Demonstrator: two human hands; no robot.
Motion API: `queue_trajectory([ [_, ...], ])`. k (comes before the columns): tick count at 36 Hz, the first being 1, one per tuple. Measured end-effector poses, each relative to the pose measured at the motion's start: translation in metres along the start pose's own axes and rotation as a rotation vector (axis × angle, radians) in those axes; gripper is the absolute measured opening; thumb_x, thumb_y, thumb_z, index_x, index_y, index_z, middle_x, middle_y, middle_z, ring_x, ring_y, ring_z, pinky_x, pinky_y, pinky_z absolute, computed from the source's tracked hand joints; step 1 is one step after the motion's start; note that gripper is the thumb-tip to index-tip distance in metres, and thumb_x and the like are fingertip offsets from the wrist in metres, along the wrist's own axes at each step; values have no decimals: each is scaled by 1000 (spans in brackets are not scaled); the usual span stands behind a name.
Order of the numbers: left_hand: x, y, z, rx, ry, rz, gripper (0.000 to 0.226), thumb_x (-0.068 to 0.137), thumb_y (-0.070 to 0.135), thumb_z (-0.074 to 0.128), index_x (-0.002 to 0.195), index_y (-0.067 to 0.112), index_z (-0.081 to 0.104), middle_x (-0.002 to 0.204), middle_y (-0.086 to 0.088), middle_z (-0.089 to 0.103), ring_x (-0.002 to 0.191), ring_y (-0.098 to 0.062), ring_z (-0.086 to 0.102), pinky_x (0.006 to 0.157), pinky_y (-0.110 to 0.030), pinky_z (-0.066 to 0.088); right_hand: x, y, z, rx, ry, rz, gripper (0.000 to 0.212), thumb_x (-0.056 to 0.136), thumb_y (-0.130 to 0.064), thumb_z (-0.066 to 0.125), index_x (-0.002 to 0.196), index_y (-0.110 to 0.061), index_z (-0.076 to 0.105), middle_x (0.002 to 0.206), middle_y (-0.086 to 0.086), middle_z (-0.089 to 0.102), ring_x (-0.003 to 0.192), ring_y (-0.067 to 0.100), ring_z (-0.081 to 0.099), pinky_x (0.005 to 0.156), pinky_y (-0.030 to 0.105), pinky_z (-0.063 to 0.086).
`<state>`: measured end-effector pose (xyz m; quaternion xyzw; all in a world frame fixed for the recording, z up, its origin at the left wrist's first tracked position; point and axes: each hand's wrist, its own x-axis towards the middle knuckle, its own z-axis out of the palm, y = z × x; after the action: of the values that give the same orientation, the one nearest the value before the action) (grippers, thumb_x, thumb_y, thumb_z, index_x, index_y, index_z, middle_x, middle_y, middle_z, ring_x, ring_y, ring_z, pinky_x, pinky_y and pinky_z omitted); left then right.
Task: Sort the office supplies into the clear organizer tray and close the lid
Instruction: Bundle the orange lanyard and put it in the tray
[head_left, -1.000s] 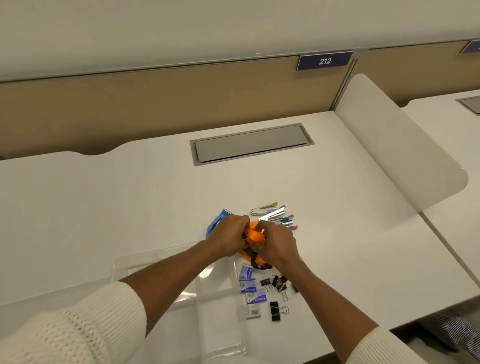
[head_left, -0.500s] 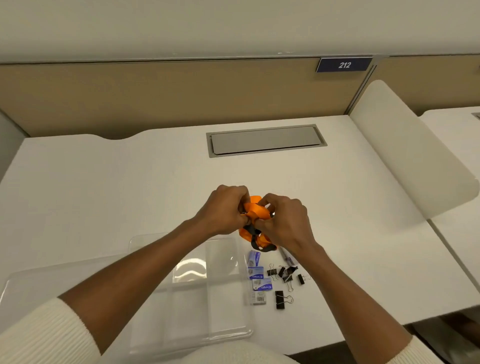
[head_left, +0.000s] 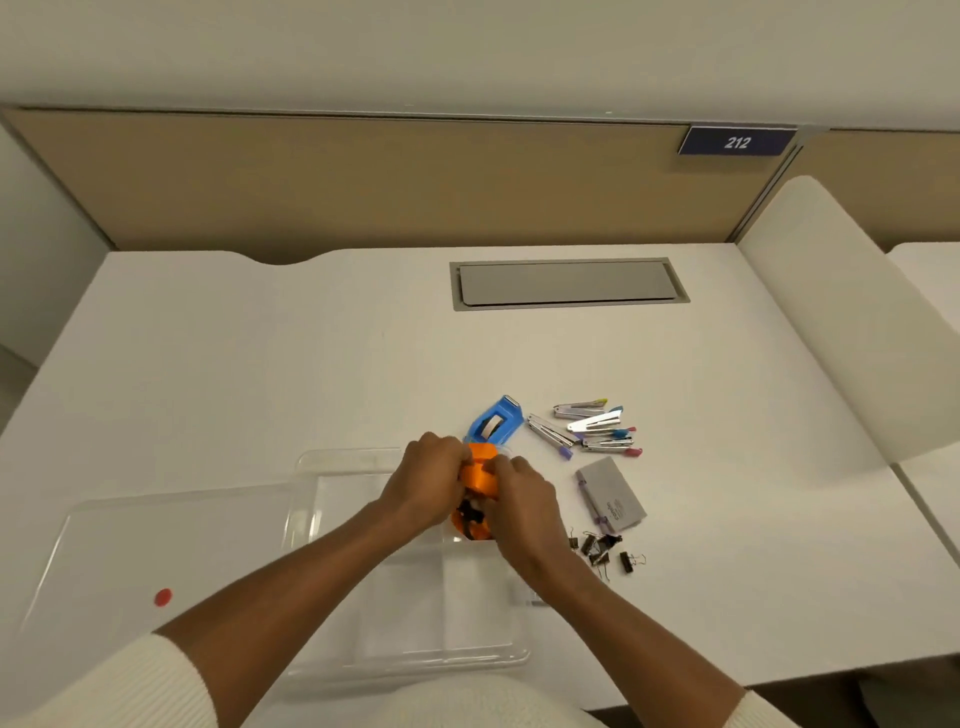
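My left hand (head_left: 431, 480) and my right hand (head_left: 522, 499) both grip an orange tape dispenser (head_left: 478, 483), held over the far right corner of the clear organizer tray (head_left: 415, 654). Its clear lid (head_left: 130, 540) lies open flat to the left, with a red dot on it. A blue tape dispenser (head_left: 496, 423) rests just beyond my hands. Several staple removers (head_left: 592, 428) lie to the right, a grey case (head_left: 613, 496) below them, and black binder clips (head_left: 605, 551) nearer the front.
A grey cable hatch (head_left: 569, 283) is set into the white desk at the back. A tan partition (head_left: 363, 182) with a "212" sign (head_left: 736, 141) stands behind. A white divider (head_left: 852, 312) borders the desk's right side.
My hands have carried the orange dispenser down and left, over the tray's corner. The view has shifted, so the staple removers and grey case show again.
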<state>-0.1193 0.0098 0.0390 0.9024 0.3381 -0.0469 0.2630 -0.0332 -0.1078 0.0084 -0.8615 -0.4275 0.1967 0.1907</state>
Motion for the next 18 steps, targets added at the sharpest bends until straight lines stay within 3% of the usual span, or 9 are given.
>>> queue_trajectory([
  [3, -4, -1, 10, 87, -77, 56, 17, 89, 16, 58, 93, 19, 74, 92, -6, 74, 82, -20, 67, 67, -27, 43, -5, 3, 2, -53, -106, -92, 40, 97, -27, 63, 134, -17, 50, 120, 9, 62, 98, 22, 66, 76, 23, 48],
  [5, -3, 0, 11, 127, -113, 79, 13, 93, 18, 60, 99, 19, 72, 99, -7, 74, 85, -21, 67, 68, -26, 40, -7, 4, -1, -101, -152, -130, 52, 96, -25, 66, 143, -17, 44, 133, 9, 59, 108, 23, 65, 88, 28, 51],
  [7, 1, 2, 12, 138, -137, 99, 17, 95, 22, 63, 111, 17, 69, 109, -8, 71, 95, -22, 67, 74, -27, 46, -10, 4, -8, -149, -143, -141, 64, 94, -23, 69, 149, -19, 37, 139, 8, 56, 110, 25, 64, 92, 34, 53],
  [9, 4, 3, 11, 158, -169, 122, 31, 95, 28, 67, 124, 17, 63, 119, -7, 66, 104, -22, 65, 85, -29, 49, -13, 6, -14, -188, -101, -147, 68, 92, -18, 69, 151, -20, 36, 136, 8, 56, 105, 26, 65, 87, 37, 55],
  [13, 6, 6, 3, 252, -131, 129, 36, 89, 35, 74, 122, 22, 64, 116, -4, 65, 100, -20, 64, 77, -27, 45, -15, 12, -18, -173, -83, -123, 43, 95, -17, 65, 135, -21, 52, 120, 4, 63, 98, 21, 62, 84, 34, 54],
  [15, 7, 6, -1, 262, -67, 130, 38, 87, 40, 75, 120, 23, 64, 114, -2, 62, 95, -18, 63, 74, -26, 45, -16, 14, -15, -150, -84, -116, 35, 97, -19, 66, 131, -20, 57, 122, 3, 64, 102, 19, 61, 87, 33, 53],
  [18, 9, 3, 1, 184, -39, 174, 51, 84, 39, 79, 128, 24, 58, 126, 1, 55, 102, -17, 62, 85, -28, 54, -19, 15, -7, -183, -44, -180, 32, 99, -18, 62, 131, -18, 59, 129, 3, 63, 108, 21, 56, 85, 33, 53],
])
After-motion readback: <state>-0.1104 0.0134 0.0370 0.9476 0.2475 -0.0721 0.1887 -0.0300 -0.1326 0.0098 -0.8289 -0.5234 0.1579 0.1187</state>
